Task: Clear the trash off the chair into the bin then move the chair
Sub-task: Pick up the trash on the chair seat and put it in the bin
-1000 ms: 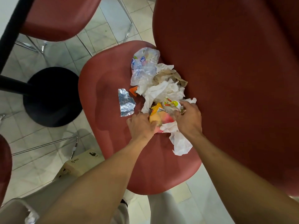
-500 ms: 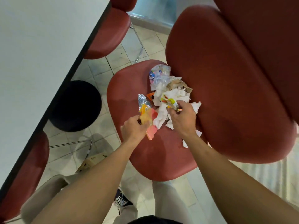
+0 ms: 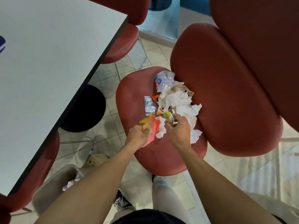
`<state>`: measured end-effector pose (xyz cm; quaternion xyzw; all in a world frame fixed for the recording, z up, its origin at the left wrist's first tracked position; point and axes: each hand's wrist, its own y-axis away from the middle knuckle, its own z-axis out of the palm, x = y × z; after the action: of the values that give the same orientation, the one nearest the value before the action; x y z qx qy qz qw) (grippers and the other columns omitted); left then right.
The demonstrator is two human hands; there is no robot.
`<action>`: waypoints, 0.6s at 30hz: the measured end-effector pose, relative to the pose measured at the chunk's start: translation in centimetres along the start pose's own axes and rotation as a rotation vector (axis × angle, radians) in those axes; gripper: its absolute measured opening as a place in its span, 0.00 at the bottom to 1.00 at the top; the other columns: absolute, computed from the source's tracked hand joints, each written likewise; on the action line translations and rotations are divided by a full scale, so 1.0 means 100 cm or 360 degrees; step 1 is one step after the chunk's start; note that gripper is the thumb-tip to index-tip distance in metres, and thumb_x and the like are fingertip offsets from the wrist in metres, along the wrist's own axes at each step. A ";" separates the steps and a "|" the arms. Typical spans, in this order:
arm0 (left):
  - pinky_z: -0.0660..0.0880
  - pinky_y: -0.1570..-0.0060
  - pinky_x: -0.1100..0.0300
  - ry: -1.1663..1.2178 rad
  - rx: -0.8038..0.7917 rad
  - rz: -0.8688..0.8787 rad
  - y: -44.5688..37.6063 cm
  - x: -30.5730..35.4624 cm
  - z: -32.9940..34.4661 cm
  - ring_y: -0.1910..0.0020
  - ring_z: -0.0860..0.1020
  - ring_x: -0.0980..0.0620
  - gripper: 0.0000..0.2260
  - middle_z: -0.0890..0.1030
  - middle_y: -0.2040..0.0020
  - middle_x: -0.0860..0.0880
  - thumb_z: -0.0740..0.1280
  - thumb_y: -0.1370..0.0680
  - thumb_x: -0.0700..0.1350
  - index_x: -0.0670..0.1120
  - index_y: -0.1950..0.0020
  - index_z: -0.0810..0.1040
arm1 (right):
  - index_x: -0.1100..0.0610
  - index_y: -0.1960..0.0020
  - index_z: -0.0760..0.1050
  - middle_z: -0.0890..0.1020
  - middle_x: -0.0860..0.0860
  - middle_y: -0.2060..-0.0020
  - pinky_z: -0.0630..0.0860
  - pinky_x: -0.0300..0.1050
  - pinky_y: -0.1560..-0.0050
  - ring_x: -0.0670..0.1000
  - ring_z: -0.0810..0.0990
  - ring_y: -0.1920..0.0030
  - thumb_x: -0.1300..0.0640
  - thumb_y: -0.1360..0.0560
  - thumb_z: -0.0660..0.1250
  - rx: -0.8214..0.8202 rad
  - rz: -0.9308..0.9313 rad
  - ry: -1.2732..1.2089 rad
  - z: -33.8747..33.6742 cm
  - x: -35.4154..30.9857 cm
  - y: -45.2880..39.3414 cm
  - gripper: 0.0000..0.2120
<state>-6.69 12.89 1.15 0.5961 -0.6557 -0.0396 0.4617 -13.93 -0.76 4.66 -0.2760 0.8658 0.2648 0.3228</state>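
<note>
A red chair seat (image 3: 134, 92) carries a heap of trash: crumpled white tissues (image 3: 177, 101), a clear plastic bag (image 3: 164, 80), a piece of foil (image 3: 149, 105) and brown paper. My left hand (image 3: 137, 137) is closed around a red and yellow wrapper (image 3: 152, 125) lifted just off the seat. My right hand (image 3: 177, 128) pinches a small colourful wrapper (image 3: 165, 114) together with white tissue. A grey bin (image 3: 53, 186) stands at lower left on the floor, with paper inside.
A white table (image 3: 53, 62) fills the upper left, its black round base (image 3: 85, 109) on the tiled floor. More red chairs stand around it. The chair's backrest (image 3: 223, 88) rises on the right. A cardboard box (image 3: 95, 160) lies beside the bin.
My left hand has lifted the red and yellow wrapper off the seat and drawn it left. The right hand has gathered its small wrapper and tissue. The view has pulled back and up.
</note>
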 end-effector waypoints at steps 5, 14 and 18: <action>0.72 0.58 0.52 0.0042 -0.0031 0.0026 0.003 -0.008 0.000 0.54 0.79 0.39 0.15 0.82 0.57 0.39 0.62 0.21 0.52 0.45 0.64 0.76 | 0.50 0.40 0.78 0.77 0.52 0.50 0.74 0.45 0.48 0.49 0.76 0.52 0.55 0.26 0.67 -0.0010 -0.0047 -0.0013 -0.001 0.001 0.008 0.15; 0.67 0.63 0.57 0.0168 0.0136 0.0034 0.013 -0.019 -0.033 0.62 0.75 0.45 0.15 0.75 0.68 0.48 0.63 0.22 0.49 0.45 0.67 0.73 | 0.48 0.46 0.79 0.79 0.49 0.51 0.77 0.50 0.49 0.50 0.80 0.54 0.51 0.30 0.66 -0.0123 -0.0139 0.0008 0.014 -0.015 0.014 0.13; 0.71 0.59 0.54 0.0238 0.0276 0.0004 0.027 -0.050 -0.058 0.58 0.78 0.41 0.13 0.81 0.62 0.42 0.64 0.21 0.49 0.44 0.64 0.77 | 0.50 0.52 0.78 0.80 0.49 0.55 0.77 0.50 0.53 0.50 0.78 0.57 0.48 0.30 0.67 -0.0189 -0.0224 0.0037 0.036 -0.032 0.031 0.09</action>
<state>-5.65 20.60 3.31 0.6342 -0.6212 0.0623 0.4561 -12.40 4.75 5.43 -0.3578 0.8306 0.2892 0.3137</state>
